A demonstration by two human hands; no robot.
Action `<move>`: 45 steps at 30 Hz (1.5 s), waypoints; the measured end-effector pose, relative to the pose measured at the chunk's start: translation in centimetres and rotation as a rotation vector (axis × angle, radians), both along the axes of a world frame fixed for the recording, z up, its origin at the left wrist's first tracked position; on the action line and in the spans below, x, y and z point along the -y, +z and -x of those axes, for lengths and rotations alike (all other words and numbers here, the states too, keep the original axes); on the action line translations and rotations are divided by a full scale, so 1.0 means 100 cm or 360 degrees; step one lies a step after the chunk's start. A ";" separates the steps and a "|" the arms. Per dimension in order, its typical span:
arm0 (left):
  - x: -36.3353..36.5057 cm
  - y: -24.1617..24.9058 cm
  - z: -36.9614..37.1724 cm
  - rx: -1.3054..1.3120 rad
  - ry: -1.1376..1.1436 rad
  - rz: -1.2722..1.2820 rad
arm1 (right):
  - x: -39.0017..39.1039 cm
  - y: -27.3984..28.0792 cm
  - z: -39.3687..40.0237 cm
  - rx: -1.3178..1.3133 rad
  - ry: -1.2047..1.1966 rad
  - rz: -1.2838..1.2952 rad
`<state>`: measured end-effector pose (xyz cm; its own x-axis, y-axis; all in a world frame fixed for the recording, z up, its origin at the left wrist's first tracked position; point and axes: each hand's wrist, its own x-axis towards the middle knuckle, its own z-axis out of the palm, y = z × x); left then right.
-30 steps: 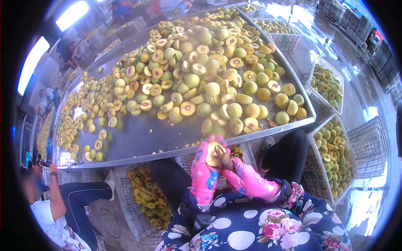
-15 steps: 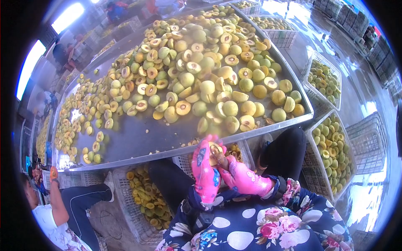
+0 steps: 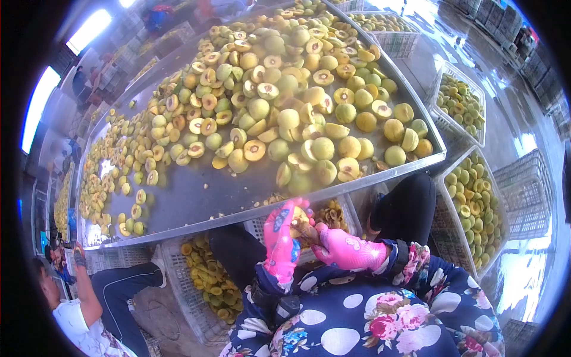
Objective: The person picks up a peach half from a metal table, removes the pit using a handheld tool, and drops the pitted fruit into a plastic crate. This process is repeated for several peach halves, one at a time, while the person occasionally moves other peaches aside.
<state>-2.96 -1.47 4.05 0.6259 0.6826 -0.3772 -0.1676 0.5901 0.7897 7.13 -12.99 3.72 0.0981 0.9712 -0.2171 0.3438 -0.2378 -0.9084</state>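
My left hand (image 3: 281,241), in a pink patterned glove, is closed around a yellow peach half (image 3: 300,218) just in front of the table edge. Against the fruit, my right hand (image 3: 351,250), gloved in matching pink, grips a small pitting tool (image 3: 310,234) with a brown handle. The tool's tip is hard to make out at the fruit. Below the hands, a crate holds dark scraps and pits (image 3: 332,216). Whole-looking and halved peaches (image 3: 288,119) are heaped on the metal table (image 3: 196,202) ahead, many halves showing brown pits.
A crate of peach halves (image 3: 208,276) stands by my left leg. Crates of peaches (image 3: 470,205) line the right side, beside an upright grey crate (image 3: 522,193). A co-worker (image 3: 89,309) sits at the left. The table's raised metal rim (image 3: 386,177) runs before my knees.
Both hands have shifted slightly left and down, still together at the peach half, and the left hand has turned a little. The co-worker's raised hand at the left has moved slightly.
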 end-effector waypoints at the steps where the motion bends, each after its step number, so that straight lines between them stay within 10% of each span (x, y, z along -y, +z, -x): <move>1: 0.000 0.000 0.000 -0.0012 -0.0005 -0.0004 | 0.001 -0.006 0.002 -0.0023 -0.0017 -0.0068; 10: -0.006 -0.011 0.002 -0.0007 -0.0074 0.0025 | -0.001 0.007 -0.016 -0.1447 0.0152 0.0506; 22: -0.015 -0.012 0.009 -0.0104 -0.0351 0.0045 | -0.004 0.007 -0.023 -0.1333 0.0235 0.0649; 31: -0.003 -0.024 0.007 0.0439 -0.0017 0.0251 | 0.000 0.006 -0.008 -0.2186 0.0099 0.0740; 37: 0.003 -0.012 -0.013 0.0005 0.0498 -0.0021 | -0.004 0.009 -0.005 -0.2481 0.0031 0.0640; 42: -0.061 -0.018 0.074 0.0111 0.1268 -0.0340 | 0.002 0.004 -0.015 -0.2013 0.0093 0.0512; 45: -0.122 -0.036 0.182 -0.0825 0.0905 -0.0838 | 0.000 -0.041 -0.012 -0.1026 -0.0047 0.0727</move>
